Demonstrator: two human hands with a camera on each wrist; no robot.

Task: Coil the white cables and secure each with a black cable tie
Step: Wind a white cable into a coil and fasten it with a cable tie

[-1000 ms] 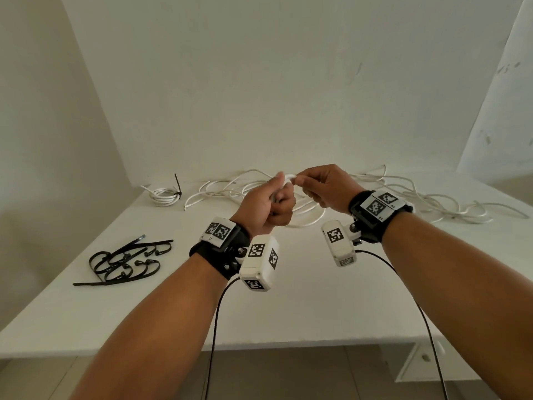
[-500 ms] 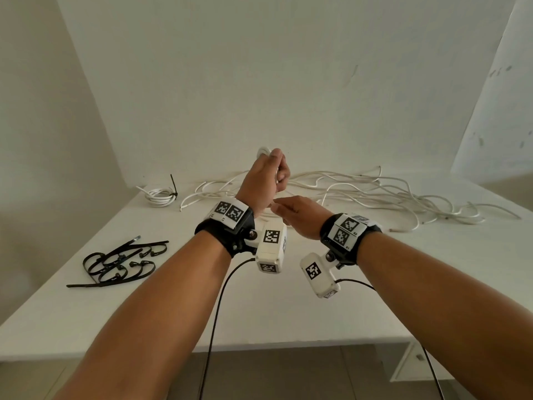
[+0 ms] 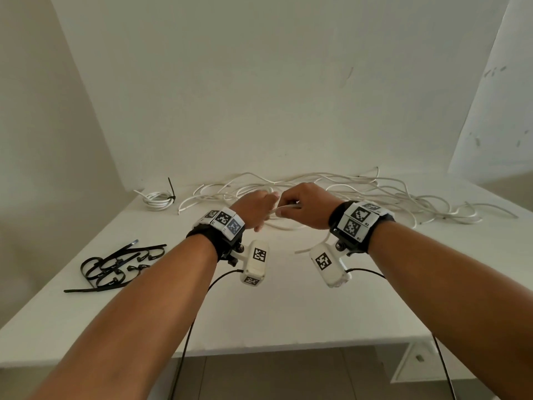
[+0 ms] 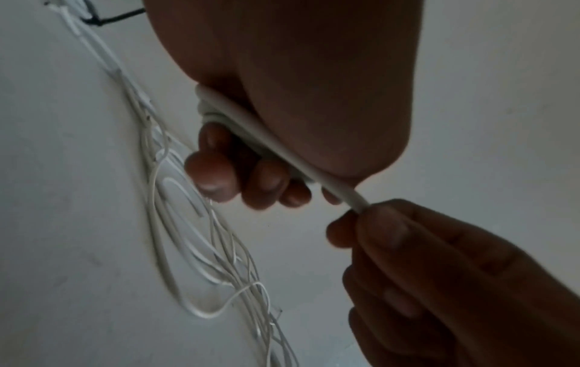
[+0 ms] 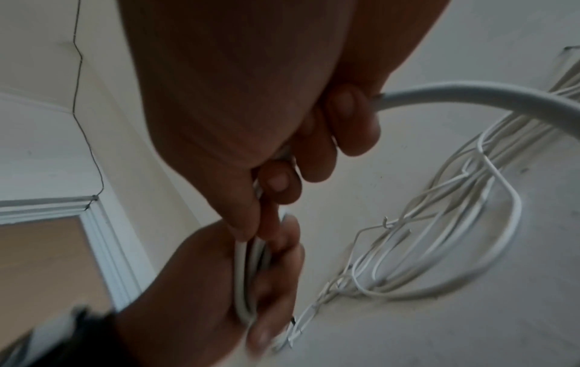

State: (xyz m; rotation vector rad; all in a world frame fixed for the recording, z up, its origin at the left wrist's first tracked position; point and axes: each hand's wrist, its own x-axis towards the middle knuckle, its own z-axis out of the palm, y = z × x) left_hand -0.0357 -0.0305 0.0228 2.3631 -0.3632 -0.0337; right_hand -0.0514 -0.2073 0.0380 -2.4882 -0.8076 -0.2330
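Both hands are held up close together over the middle of the white tabletop [image 3: 288, 307]. The left hand [image 3: 255, 207] has its fingers [image 4: 213, 171] curled tight around a few loops of white cable [image 4: 251, 129], so the little coil sits inside its fist. The same cable runs out of that fist to the right hand [image 3: 305, 206], which is almost touching the left one. The right hand's fingers [image 5: 354, 119] are wrapped around the cable too, and the thumb pinches it. From there the cable bends away to the right and down.

Behind the hands, at the far side of the tabletop, lies a big messy pile of loose white cables [image 3: 360, 194]. At the far left sits one small finished coil [image 3: 157, 197] with a black tie [image 3: 172, 192] around it, its tail sticking up. On the near left lies a heap of black cable ties [image 3: 115, 267], well apart from the hands.
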